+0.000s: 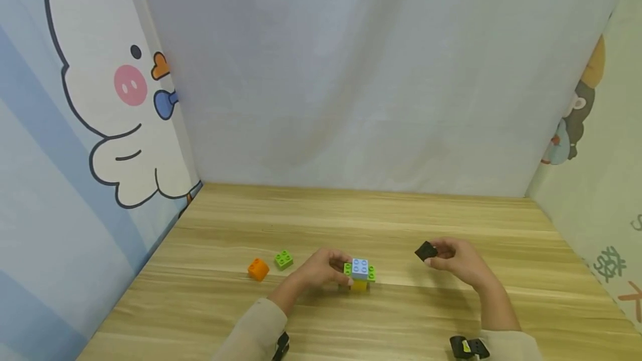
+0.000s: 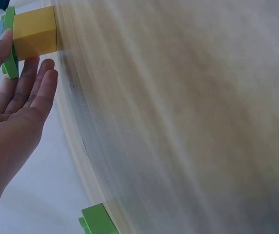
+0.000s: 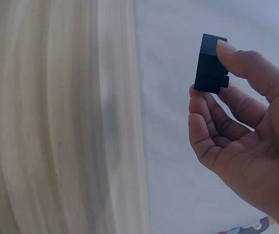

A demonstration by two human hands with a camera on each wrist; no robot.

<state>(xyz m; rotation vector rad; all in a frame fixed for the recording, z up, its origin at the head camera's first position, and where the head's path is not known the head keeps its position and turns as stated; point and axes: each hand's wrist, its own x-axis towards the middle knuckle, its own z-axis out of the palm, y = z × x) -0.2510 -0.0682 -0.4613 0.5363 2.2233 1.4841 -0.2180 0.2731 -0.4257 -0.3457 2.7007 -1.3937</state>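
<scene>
A small stack of toy building bricks stands on the table: a yellow brick (image 2: 34, 33) at the bottom, a wider green brick (image 1: 371, 273) across it, and a light blue brick (image 1: 360, 268) on top. My left hand (image 1: 322, 269) grips the stack from its left side, thumb and fingers at the green brick. To the right, my right hand (image 1: 458, 262) pinches a black brick (image 3: 210, 63) between thumb and fingers, raised above the table. In the right wrist view the black brick's studs point toward the palm.
An orange brick (image 1: 258, 269) and a loose green brick (image 1: 283, 260) lie on the wooden table (image 1: 321, 216), left of my left hand. A pale cloth (image 1: 351, 82) hangs behind the table, with printed cloth walls on both sides.
</scene>
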